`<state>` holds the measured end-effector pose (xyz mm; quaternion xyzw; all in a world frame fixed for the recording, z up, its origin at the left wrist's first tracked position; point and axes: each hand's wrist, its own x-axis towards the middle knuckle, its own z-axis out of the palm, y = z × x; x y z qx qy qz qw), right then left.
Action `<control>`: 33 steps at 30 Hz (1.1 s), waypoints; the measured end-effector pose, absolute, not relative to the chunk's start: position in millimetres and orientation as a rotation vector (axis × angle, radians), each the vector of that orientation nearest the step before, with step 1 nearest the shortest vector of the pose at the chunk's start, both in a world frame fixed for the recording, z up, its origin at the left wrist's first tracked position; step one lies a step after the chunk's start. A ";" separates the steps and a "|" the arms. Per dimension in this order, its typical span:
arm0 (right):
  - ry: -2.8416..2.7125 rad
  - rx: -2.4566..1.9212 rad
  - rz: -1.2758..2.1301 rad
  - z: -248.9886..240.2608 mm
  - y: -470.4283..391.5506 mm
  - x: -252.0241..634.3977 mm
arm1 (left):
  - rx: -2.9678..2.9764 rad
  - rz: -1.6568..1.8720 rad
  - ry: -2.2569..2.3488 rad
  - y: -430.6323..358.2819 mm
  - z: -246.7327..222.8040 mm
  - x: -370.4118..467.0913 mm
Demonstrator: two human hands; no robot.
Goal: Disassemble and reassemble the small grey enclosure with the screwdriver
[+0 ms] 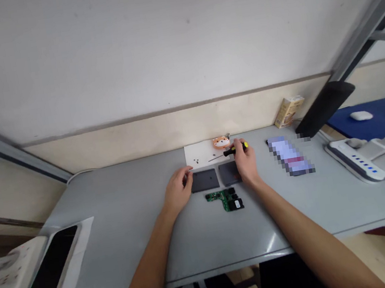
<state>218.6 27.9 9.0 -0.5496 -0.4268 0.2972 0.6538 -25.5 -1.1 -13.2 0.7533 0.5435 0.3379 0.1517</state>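
My right hand (246, 160) is closed around a screwdriver (230, 151) with a black and yellow handle. Its thin shaft points left over a white sheet of paper (199, 150). Several tiny dark screws (196, 161) lie on that paper. My left hand (179, 189) rests at the left edge of a flat dark casing half (204, 180), fingers curved with a gap at the thumb. A second dark casing half (229, 173) lies to the right, partly hidden by my right hand. Nearer to me sits a green circuit board (224, 198) with black parts.
An orange animal-faced case (221, 142) sits at the paper's far edge. To the right are a phone with blurred screen (289, 155), a small carton (288, 112), a black upright object (325, 108) and a power strip (366, 160). A dark-screened device (51, 266) lies left.
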 end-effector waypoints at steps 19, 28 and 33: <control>-0.908 -1.220 0.598 17.2 23.6 216.9 | 2.185 0.998 1.607 1.7 -16.4 -24.6; -0.908 -1.208 0.635 16.6 26.5 218.7 | 2.189 0.982 1.594 2.8 -15.1 -24.4; -0.931 -1.182 0.619 24.0 19.5 215.0 | 2.154 0.993 1.594 2.8 -14.6 -23.4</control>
